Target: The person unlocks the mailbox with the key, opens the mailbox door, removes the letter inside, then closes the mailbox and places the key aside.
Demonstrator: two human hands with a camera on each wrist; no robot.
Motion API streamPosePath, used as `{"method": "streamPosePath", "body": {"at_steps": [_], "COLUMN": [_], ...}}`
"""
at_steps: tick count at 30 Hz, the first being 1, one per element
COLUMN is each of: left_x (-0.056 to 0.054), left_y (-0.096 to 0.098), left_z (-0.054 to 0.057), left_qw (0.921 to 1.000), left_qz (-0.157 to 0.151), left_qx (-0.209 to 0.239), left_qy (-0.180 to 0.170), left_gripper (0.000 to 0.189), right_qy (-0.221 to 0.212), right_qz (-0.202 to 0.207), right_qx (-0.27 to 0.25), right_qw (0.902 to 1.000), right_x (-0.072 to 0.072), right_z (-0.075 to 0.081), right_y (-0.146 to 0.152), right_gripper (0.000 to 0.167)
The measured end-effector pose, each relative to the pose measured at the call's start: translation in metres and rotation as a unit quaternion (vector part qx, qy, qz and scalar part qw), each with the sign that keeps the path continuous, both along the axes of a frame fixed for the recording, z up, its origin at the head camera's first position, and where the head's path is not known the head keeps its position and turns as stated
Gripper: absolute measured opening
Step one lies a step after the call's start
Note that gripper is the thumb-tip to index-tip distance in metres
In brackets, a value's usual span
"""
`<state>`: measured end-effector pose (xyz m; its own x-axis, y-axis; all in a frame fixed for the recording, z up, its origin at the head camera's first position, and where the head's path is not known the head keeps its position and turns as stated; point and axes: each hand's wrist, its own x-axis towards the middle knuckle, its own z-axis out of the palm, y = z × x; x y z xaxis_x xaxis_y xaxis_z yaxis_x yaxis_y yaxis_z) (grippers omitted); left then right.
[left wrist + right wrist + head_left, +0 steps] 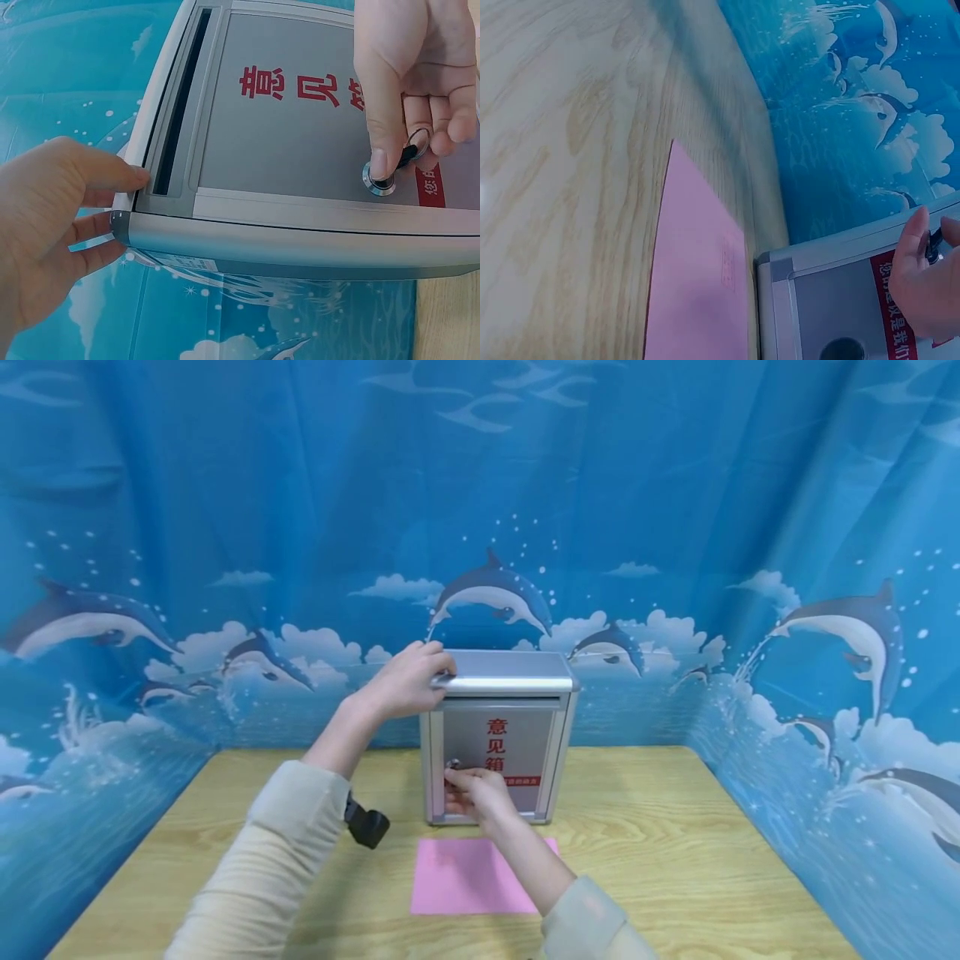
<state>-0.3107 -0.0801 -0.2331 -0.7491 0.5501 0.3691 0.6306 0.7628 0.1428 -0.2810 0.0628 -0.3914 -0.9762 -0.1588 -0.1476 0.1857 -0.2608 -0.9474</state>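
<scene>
A silver-grey metal suggestion box [467, 731] with red lettering stands upright at the back of the table. My left hand [408, 681] grips its top left corner, beside the dark slot [180, 109] below the lid. Lower on the front panel, at its left side, my right hand [482, 795] pinches a small key [407, 155] with a black head and a wire ring. The key sits at the round chrome lock [378, 182]; its blade is hidden. The door is shut flush with the frame.
A pink sheet or envelope [450, 881] lies flat on the wood-grain table [645, 852] in front of the box. Blue dolphin-print curtains [315, 485] surround the table at the back and sides. A black camera [367, 827] hangs from my left wrist.
</scene>
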Motion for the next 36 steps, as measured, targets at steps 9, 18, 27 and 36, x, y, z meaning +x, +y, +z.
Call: {"method": "streamPosePath", "body": {"at_steps": [9, 18, 27, 36], "left_x": [0.0, 0.002, 0.002, 0.003], "left_y": [0.001, 0.0, 0.001, 0.0], "left_z": [0.0, -0.001, -0.002, -0.001], "left_qw": [1.0, 1.0, 0.9999, 0.9999], "left_qz": [0.004, 0.001, 0.0, 0.0], "left_qx": [-0.002, 0.001, 0.008, 0.005], "left_qy": [0.001, 0.002, 0.013, 0.01], "left_gripper": [0.018, 0.018, 0.017, 0.017], "right_qy": [-0.001, 0.024, 0.046, 0.07], "right_qz": [-0.03, -0.097, -0.145, -0.168], "right_qx": [0.019, 0.08, 0.099, 0.133], "right_qw": [0.9994, 0.9918, 0.9834, 0.9742], "right_x": [0.001, 0.005, 0.011, 0.01], "right_z": [0.001, -0.002, -0.005, -0.009], "right_y": [-0.001, -0.012, -0.024, -0.022], "right_gripper": [0.018, 0.021, 0.018, 0.019]}}
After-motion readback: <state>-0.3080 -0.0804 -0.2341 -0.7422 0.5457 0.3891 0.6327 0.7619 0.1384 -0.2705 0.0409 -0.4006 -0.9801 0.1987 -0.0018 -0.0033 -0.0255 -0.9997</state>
